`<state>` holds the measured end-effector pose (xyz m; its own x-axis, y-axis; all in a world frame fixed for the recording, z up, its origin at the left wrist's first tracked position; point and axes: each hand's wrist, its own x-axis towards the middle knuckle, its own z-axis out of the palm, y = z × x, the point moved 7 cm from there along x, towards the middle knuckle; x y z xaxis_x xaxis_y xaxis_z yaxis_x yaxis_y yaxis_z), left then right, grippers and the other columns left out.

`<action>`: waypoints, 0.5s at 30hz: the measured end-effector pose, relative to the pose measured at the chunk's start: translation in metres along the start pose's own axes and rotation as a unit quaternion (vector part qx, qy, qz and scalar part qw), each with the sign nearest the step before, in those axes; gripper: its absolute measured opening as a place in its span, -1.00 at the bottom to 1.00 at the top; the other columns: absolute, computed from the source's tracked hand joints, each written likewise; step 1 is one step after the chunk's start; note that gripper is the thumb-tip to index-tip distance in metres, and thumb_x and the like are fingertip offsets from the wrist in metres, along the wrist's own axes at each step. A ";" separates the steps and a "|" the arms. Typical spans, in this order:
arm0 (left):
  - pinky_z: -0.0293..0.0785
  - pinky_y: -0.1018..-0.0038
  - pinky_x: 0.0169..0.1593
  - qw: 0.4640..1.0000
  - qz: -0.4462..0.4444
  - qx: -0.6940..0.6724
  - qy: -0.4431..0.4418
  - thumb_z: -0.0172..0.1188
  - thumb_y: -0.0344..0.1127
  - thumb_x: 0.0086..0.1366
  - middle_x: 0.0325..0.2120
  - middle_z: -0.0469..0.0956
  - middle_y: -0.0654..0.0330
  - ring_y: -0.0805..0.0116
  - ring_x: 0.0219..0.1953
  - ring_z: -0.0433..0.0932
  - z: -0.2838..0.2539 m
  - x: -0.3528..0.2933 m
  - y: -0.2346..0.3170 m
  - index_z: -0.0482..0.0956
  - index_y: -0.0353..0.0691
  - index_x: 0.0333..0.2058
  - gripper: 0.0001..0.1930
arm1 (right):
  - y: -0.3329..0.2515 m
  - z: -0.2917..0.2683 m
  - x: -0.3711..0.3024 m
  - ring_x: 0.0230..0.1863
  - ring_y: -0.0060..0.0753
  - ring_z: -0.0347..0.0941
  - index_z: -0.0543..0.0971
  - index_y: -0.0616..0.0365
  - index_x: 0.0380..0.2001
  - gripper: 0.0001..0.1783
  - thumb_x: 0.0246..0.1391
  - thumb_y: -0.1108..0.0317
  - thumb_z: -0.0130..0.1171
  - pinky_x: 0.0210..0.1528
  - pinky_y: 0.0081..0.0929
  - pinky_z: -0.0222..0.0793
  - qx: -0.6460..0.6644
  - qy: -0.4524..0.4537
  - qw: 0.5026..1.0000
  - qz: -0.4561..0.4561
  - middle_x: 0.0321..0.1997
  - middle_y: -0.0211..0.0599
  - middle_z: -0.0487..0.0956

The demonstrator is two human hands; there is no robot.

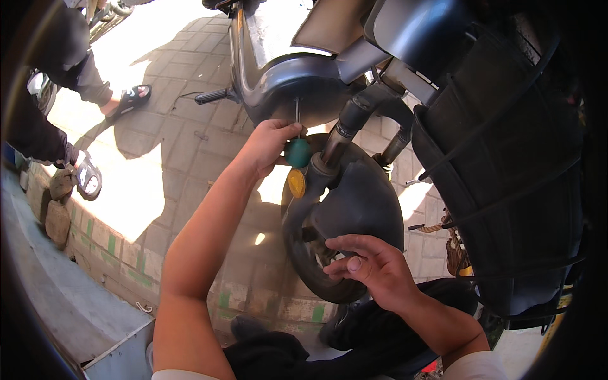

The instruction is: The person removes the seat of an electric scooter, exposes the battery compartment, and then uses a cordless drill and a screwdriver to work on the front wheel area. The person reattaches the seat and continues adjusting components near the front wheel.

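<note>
A scooter (329, 57) fills the upper part of the view, its grey body above a paved brick floor (183, 145), with a black padded cover (506, 158) hanging at the right. Below it sits the front wheel (316, 266) under a dark mudguard (364, 202), with a fork leg (348, 126) running up into the body. The left hand (269, 144) is closed tight around the teal handle of a screwdriver (297, 152), whose thin shaft points up into the underside of the body. The right hand (373, 266) rests loosely open on the mudguard, holding nothing. To do this well, I judge the shaft should stay straight in line with the screw, pressed firmly, while the other hand steadies the wheel. A small round yellow reflector (296, 183) sits on the fork just beneath the handle; no packages or signs show.
</note>
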<state>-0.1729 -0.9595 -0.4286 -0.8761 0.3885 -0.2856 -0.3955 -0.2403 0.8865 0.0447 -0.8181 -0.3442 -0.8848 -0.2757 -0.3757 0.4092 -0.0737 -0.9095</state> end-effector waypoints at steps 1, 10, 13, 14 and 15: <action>0.61 0.32 -0.22 1.000 0.006 -0.005 -0.003 0.09 -0.23 0.37 -0.27 0.58 0.15 0.37 -0.28 0.59 -0.001 0.001 0.000 0.54 -0.34 -0.12 -0.72 | 0.000 0.001 0.000 0.06 -0.27 0.51 0.32 0.34 0.15 -0.56 0.29 0.34 0.05 0.08 -0.41 0.46 0.002 0.000 1.000 -0.004 0.17 -0.08 0.40; 0.61 0.34 -0.19 0.999 0.035 0.008 0.009 0.07 -0.22 0.39 -0.24 0.61 0.12 0.34 -0.24 0.62 0.002 -0.001 -0.001 0.51 -0.32 -0.13 -0.74 | 0.002 -0.002 -0.007 0.03 -0.19 0.53 0.32 0.34 0.15 -0.56 0.28 0.36 0.05 0.03 -0.34 0.47 -0.024 0.010 0.999 -0.033 0.21 0.02 0.38; 0.61 0.30 -0.17 0.999 0.029 0.004 0.014 0.07 -0.21 0.38 -0.21 0.59 0.11 0.31 -0.19 0.61 -0.002 -0.001 -0.002 0.50 -0.32 -0.12 -0.73 | 0.003 0.000 -0.008 0.03 -0.17 0.54 0.31 0.36 0.16 -0.55 0.27 0.37 0.05 0.03 -0.33 0.48 -0.024 0.007 0.999 -0.035 0.22 0.07 0.37; 0.61 0.30 -0.17 1.000 0.028 0.007 0.013 0.08 -0.21 0.38 -0.21 0.59 0.11 0.31 -0.19 0.60 -0.002 -0.002 -0.004 0.50 -0.32 -0.11 -0.72 | 0.004 0.000 -0.008 0.03 -0.17 0.54 0.30 0.37 0.16 -0.54 0.27 0.38 0.06 0.04 -0.32 0.48 -0.022 0.007 0.999 -0.031 0.23 0.07 0.37; 0.61 0.30 -0.17 0.999 0.028 0.010 0.010 0.08 -0.21 0.38 -0.21 0.58 0.11 0.31 -0.19 0.60 -0.001 -0.002 -0.004 0.50 -0.33 -0.11 -0.71 | 0.002 0.001 -0.008 0.03 -0.17 0.54 0.30 0.38 0.16 -0.53 0.27 0.38 0.06 0.05 -0.31 0.48 -0.022 0.008 0.999 -0.029 0.23 0.08 0.37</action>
<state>-0.1704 -0.9606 -0.4318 -0.9025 0.3565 -0.2418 -0.3397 -0.2440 0.9083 0.0531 -0.8165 -0.3433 -0.9101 -0.2575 -0.3246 0.3473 -0.0472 -0.9366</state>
